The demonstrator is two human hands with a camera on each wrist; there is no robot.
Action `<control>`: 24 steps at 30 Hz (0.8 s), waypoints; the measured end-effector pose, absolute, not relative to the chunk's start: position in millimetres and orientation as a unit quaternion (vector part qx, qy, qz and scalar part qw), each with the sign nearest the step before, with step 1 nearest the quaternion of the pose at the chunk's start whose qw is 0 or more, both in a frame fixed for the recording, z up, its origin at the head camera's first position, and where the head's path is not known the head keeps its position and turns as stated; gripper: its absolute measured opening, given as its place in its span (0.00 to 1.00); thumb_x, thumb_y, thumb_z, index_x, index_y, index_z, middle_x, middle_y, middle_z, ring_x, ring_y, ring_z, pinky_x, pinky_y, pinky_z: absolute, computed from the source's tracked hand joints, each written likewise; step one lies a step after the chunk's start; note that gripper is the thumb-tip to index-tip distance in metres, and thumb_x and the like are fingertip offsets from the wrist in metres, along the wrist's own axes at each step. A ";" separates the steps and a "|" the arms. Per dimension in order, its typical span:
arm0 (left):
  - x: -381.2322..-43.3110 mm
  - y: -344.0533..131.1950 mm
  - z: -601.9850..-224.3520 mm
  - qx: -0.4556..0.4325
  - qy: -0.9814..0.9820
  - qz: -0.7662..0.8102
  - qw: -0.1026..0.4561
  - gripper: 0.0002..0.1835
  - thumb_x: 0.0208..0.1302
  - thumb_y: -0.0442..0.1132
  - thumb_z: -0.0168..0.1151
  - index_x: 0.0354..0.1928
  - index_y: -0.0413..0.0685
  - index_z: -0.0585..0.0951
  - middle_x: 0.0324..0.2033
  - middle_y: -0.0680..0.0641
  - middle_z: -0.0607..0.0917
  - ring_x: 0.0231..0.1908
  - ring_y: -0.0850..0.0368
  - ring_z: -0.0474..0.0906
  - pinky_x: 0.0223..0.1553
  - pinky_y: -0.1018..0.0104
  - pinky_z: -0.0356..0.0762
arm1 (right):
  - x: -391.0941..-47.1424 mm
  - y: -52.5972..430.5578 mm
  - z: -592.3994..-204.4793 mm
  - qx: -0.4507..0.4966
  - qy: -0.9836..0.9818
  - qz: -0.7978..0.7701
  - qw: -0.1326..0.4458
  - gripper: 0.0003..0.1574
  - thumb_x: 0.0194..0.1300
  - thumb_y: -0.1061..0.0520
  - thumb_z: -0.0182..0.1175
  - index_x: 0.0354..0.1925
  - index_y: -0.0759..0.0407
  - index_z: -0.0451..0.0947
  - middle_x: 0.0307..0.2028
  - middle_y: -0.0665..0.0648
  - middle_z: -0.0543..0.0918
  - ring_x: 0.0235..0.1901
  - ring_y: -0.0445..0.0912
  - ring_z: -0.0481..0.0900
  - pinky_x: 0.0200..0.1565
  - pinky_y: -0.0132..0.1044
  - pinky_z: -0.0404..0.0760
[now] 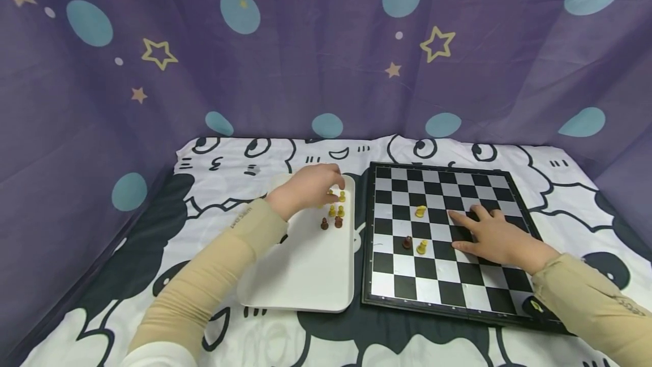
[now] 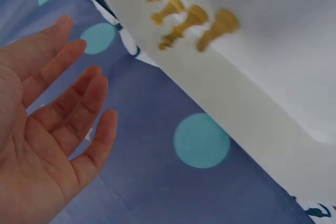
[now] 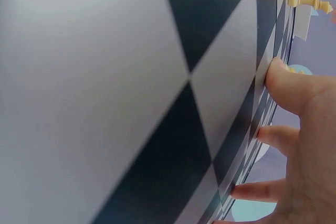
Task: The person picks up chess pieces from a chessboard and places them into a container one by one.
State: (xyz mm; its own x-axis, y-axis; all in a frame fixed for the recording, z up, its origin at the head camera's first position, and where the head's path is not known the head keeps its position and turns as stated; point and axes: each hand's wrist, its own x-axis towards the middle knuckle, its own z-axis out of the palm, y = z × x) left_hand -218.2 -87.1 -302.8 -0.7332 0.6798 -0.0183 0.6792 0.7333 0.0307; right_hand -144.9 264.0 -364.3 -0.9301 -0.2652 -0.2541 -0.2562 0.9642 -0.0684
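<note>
My left hand (image 1: 309, 187) reaches over the far end of a white tray (image 1: 300, 276), close to several yellow chess pieces (image 1: 340, 210). In the left wrist view its fingers (image 2: 94, 153) are loosely bent, with nothing between them. Two dark brown chess pieces (image 1: 338, 222) stand nearer in the tray. My right hand (image 1: 491, 237) rests on the black-and-white chessboard (image 1: 392, 285), fingers spread and fingertips at its surface. Left of that hand, on the board, are a yellow piece (image 1: 420, 211), another yellow piece (image 1: 421, 247) and a dark brown piece (image 1: 407, 242).
Tray and board lie side by side, a narrow gap between them, on a black-and-white cartoon cloth (image 1: 254, 336). A purple curtain (image 1: 316, 55) with stars and blue ovals hangs behind. A round black item (image 1: 536, 306) shows beside the right sleeve, over the board's near right corner.
</note>
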 end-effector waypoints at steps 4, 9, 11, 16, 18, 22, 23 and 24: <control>-211.1 -76.6 -297.0 0.383 0.923 0.009 0.011 0.13 0.57 0.41 0.68 0.44 0.47 0.84 0.43 0.48 0.81 0.42 0.54 0.79 0.45 0.60 0.78 | -145.2 264.4 -365.1 -0.132 0.982 -0.019 0.130 0.51 0.56 0.24 0.52 0.68 0.52 0.62 0.60 0.77 0.61 0.51 0.77 0.64 0.39 0.69 0.74; -202.6 -61.1 -291.8 0.404 0.914 0.014 0.020 0.12 0.58 0.42 0.67 0.44 0.48 0.84 0.44 0.48 0.81 0.42 0.54 0.79 0.45 0.61 0.77 | -145.3 264.5 -365.3 -0.131 0.983 -0.021 0.130 0.52 0.56 0.23 0.51 0.68 0.52 0.63 0.59 0.77 0.61 0.51 0.77 0.64 0.39 0.69 0.74; -199.8 -54.8 -291.5 0.414 0.910 0.014 0.021 0.13 0.58 0.42 0.67 0.45 0.47 0.84 0.44 0.48 0.81 0.41 0.54 0.79 0.44 0.62 0.77 | -145.1 264.4 -365.0 -0.130 0.983 -0.022 0.130 0.52 0.56 0.24 0.52 0.68 0.53 0.63 0.59 0.77 0.61 0.51 0.77 0.64 0.39 0.69 0.73; -192.4 -40.2 -292.1 0.436 0.900 0.000 0.017 0.14 0.58 0.43 0.68 0.46 0.49 0.84 0.44 0.49 0.80 0.40 0.56 0.78 0.44 0.64 0.77 | -144.6 264.1 -364.8 -0.131 0.983 -0.023 0.128 0.51 0.56 0.24 0.52 0.68 0.53 0.63 0.59 0.77 0.62 0.51 0.77 0.64 0.39 0.69 0.73; -189.5 -35.1 -292.4 0.440 0.898 -0.007 0.017 0.14 0.58 0.43 0.68 0.46 0.50 0.84 0.45 0.50 0.81 0.42 0.56 0.79 0.45 0.65 0.77 | -144.5 264.0 -364.8 -0.131 0.983 -0.023 0.126 0.51 0.56 0.24 0.52 0.68 0.53 0.63 0.59 0.77 0.62 0.51 0.77 0.64 0.39 0.69 0.73; -186.2 -26.4 -294.4 0.447 0.894 -0.012 0.024 0.15 0.58 0.44 0.68 0.47 0.52 0.84 0.47 0.51 0.81 0.43 0.57 0.79 0.45 0.65 0.77 | -144.5 264.1 -364.9 -0.132 0.983 -0.023 0.125 0.51 0.56 0.24 0.52 0.68 0.53 0.63 0.59 0.77 0.62 0.51 0.77 0.64 0.38 0.69 0.74; -185.7 -24.3 -294.9 0.449 0.893 -0.012 0.026 0.15 0.57 0.45 0.68 0.48 0.52 0.84 0.47 0.51 0.81 0.44 0.57 0.79 0.46 0.65 0.77 | -144.5 264.2 -365.0 -0.132 0.983 -0.023 0.125 0.51 0.56 0.24 0.52 0.68 0.53 0.63 0.59 0.77 0.62 0.51 0.77 0.64 0.38 0.69 0.74; -185.2 -22.4 -295.6 0.452 0.892 -0.012 0.027 0.15 0.58 0.45 0.68 0.48 0.52 0.84 0.47 0.51 0.81 0.44 0.58 0.79 0.46 0.66 0.77 | -144.4 264.5 -365.2 -0.133 0.983 -0.023 0.125 0.51 0.56 0.24 0.52 0.68 0.53 0.63 0.59 0.77 0.61 0.51 0.77 0.64 0.39 0.69 0.73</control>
